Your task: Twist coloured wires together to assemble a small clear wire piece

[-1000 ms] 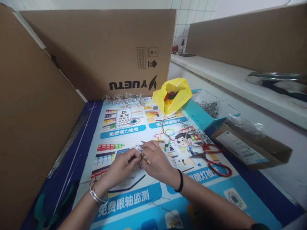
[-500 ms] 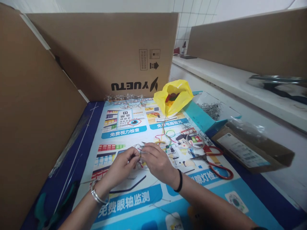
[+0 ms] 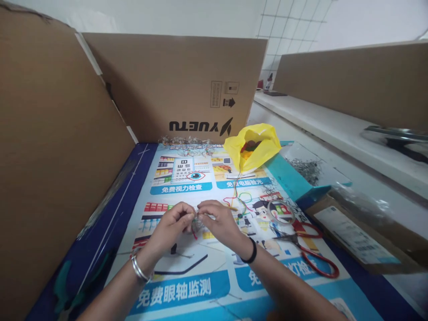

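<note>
My left hand (image 3: pixel 174 226) and my right hand (image 3: pixel 220 223) meet over the printed sheet, fingertips pinched close together. Between them is a small tangle of thin wire (image 3: pixel 199 221), with a short red thread end (image 3: pixel 194 233) hanging below my left fingertips. My left thumb and forefinger are closed on this tangle. The right fingers also close at its other side, though their tips partly hide what they grip. Beyond my right hand, red, green and yellow threads (image 3: pixel 238 203) run across the sheet toward a yellow bag (image 3: pixel 267 156) with dark red and orange contents.
To the right lie red-handled scissors (image 3: pixel 301 244) and a clear tape roll (image 3: pixel 281 212). A teal box (image 3: pixel 287 178) with wire bits and a cardboard box (image 3: pixel 357 236) stand beyond. Teal-handled pliers (image 3: pixel 62 285) rest at left. Cardboard walls (image 3: pixel 180 80) enclose the back and left.
The view has shifted, so the scene sits lower and farther right. My hands stay together at the wire tangle. A dark pointed tip above my right fingers no longer shows.
</note>
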Demonstrator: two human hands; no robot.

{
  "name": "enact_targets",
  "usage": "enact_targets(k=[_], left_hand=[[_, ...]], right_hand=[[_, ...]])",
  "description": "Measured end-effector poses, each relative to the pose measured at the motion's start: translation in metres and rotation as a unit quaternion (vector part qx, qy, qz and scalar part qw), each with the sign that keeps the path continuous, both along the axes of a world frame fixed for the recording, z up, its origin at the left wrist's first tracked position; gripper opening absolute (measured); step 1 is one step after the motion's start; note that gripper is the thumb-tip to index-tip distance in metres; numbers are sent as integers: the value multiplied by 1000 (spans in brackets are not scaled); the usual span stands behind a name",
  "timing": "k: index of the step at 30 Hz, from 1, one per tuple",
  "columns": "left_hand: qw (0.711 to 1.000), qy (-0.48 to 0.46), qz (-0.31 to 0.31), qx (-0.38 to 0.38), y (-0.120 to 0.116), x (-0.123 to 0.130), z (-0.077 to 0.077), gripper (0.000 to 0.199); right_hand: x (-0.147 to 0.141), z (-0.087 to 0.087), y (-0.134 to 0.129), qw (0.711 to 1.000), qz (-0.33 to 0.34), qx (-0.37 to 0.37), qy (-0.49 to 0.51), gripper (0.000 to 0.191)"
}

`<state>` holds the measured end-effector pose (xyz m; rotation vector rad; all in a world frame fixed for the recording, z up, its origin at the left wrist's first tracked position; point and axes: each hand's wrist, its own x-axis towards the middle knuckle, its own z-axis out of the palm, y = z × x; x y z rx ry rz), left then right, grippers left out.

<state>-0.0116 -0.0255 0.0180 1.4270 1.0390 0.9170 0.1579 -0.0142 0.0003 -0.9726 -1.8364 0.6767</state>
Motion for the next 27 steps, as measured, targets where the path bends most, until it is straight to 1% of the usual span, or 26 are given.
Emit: enact_targets(k=[4,6,8,11,13,16,21,24,27], left_hand=[[999,-34,-4,-23,3,-5,-1,14],[999,-34,16,-22,4,-6,-1,15],[999,-24,40,-16,5,-7,-2,15],[998,-10,55,-10,6,-7,-2,14],[998,-9,55,-13,7,-7,-2,13],[998,-19,61,-23,8,-8,-2,14],[998,-3,55,-20,8,-10,1,15],[998,-7,49,-32,7,-11,6,17],[998,-17,36,-39,6,-11,11,18]], right_hand=[[-6,0,10,999,22,-6,28,10],[-9,0,12,999,17,-8,36,10],[-13,-1,12,999,-2,5,34,10],[-16,-1,10,997,-30,70,24,12],[-16,-1,9,992,-37,121,9,12],[-15,0,8,986,-37,161,-16,12],[-13,5,8,989,-23,148,-24,11],[-13,9,8,990,-10,136,-24,11],[-13,12,7,989,-3,144,-28,12]])
